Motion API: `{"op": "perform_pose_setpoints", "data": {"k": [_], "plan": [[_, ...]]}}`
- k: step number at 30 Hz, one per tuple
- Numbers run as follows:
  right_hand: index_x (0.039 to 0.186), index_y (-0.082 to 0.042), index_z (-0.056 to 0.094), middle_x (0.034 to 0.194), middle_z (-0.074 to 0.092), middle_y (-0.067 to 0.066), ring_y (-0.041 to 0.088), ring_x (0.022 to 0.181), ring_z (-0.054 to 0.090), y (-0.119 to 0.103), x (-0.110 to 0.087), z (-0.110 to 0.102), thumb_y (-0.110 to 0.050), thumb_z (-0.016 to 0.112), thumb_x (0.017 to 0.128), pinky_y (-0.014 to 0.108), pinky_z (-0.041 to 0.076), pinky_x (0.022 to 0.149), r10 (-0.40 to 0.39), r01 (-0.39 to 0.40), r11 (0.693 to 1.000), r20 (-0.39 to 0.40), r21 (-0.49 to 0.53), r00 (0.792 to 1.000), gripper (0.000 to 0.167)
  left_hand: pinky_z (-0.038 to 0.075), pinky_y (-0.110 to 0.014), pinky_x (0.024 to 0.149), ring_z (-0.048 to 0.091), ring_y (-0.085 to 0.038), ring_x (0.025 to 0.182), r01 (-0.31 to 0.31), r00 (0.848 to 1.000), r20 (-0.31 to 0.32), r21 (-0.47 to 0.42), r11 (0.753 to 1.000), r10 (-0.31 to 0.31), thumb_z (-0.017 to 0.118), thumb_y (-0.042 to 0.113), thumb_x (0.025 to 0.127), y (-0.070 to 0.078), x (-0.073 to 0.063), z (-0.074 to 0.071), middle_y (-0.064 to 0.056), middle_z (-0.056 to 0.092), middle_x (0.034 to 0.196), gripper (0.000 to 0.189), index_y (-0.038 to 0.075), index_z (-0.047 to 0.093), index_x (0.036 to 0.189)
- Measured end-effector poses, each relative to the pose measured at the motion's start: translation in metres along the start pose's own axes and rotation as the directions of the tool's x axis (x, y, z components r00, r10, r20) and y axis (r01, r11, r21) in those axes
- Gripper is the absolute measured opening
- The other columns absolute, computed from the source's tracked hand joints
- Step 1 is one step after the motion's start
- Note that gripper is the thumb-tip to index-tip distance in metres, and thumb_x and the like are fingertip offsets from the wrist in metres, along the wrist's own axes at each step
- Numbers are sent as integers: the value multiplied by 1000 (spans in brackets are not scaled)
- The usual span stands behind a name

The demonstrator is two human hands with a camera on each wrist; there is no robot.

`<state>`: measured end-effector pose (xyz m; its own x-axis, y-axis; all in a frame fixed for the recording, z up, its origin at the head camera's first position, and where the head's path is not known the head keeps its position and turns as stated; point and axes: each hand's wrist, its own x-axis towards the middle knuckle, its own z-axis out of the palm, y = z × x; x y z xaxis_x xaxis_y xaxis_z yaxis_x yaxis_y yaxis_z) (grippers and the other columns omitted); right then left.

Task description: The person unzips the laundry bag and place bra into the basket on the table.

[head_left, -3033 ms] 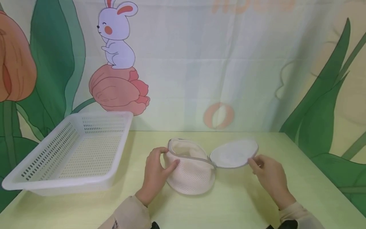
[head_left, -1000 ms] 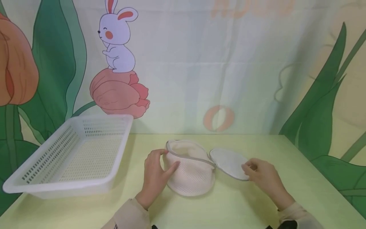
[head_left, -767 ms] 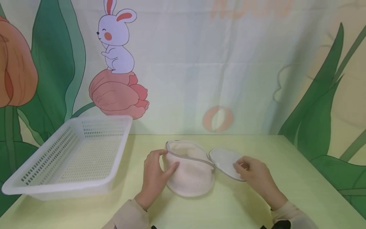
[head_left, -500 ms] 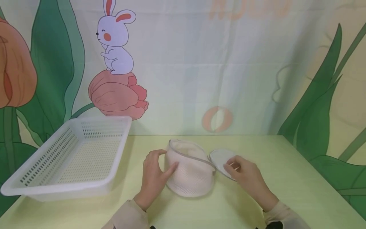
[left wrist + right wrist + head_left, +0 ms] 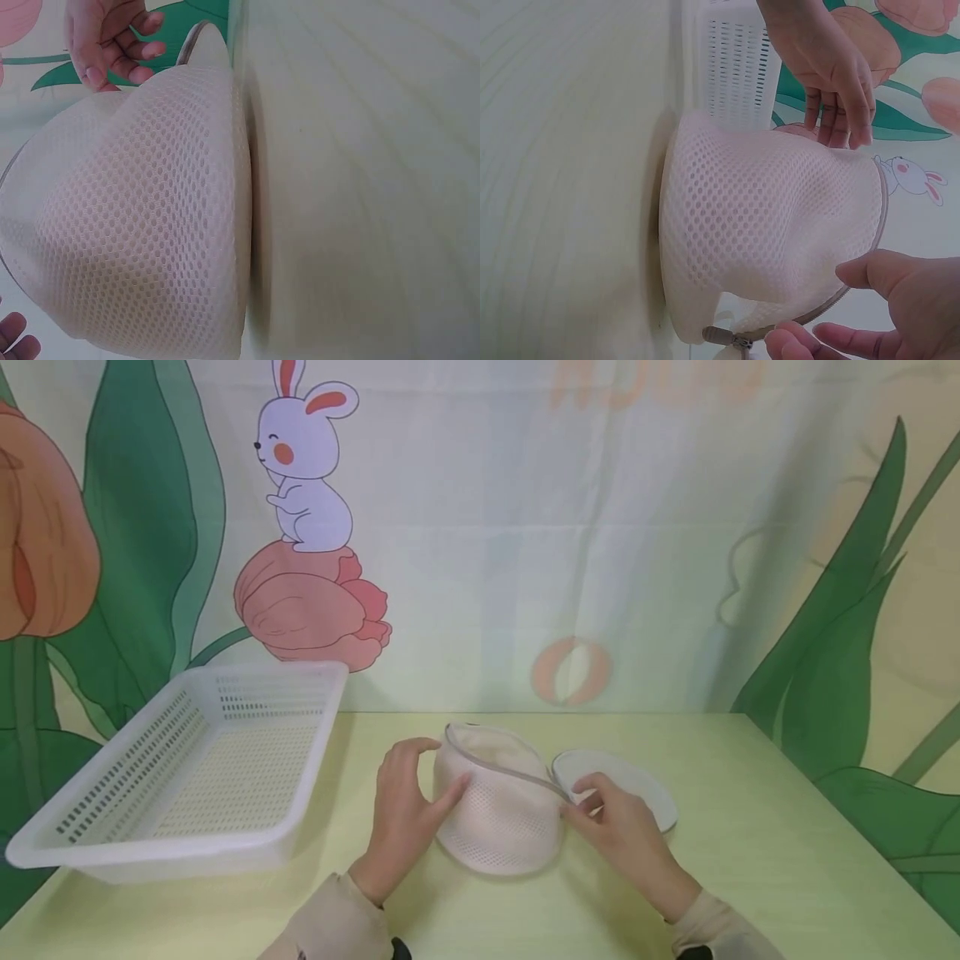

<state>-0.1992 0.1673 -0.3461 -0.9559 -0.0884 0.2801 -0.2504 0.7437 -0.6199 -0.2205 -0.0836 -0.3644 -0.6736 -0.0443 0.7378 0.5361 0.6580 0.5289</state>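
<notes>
A cream mesh laundry bag [image 5: 498, 827] stands at mid-table with its zipped top unfastened. Its round white lid [image 5: 637, 785] lies folded out to the right. My left hand [image 5: 408, 806] holds the bag's left side, thumb across the front and fingers by the rim. At the right end of the rim, near where the lid joins, is my right hand [image 5: 618, 827], fingers loosely bent and thumb against the mesh. In the right wrist view a zip pull [image 5: 720, 335] hangs at the zip's end, close to those fingertips. The left hand's far fingers are partly hidden.
To the left on the pale yellow table [image 5: 750, 860] sits a white perforated plastic basket [image 5: 187, 842]. A printed cloth [image 5: 465, 527] with a rabbit and tulips hangs behind the table.
My right hand has let go of the lid's outer edge and moved left to the bag's rim. The lid has sunk lower. My left hand stays at the bag's left side.
</notes>
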Motion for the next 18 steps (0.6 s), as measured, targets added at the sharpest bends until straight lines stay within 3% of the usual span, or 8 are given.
{"op": "perform_pose_setpoints", "data": {"k": [18], "plan": [[102,-9,62,79,72,-2,6,66,59,-2,2,22,-18,72,82,22,46,62,-8,8,1000,-21,-29,1000,24,42,-46,97,54,-30,110,6,1000,-2,-47,999,-6,75,24,83,18,28,-4,-14,60,113,44,2,55,116]]}}
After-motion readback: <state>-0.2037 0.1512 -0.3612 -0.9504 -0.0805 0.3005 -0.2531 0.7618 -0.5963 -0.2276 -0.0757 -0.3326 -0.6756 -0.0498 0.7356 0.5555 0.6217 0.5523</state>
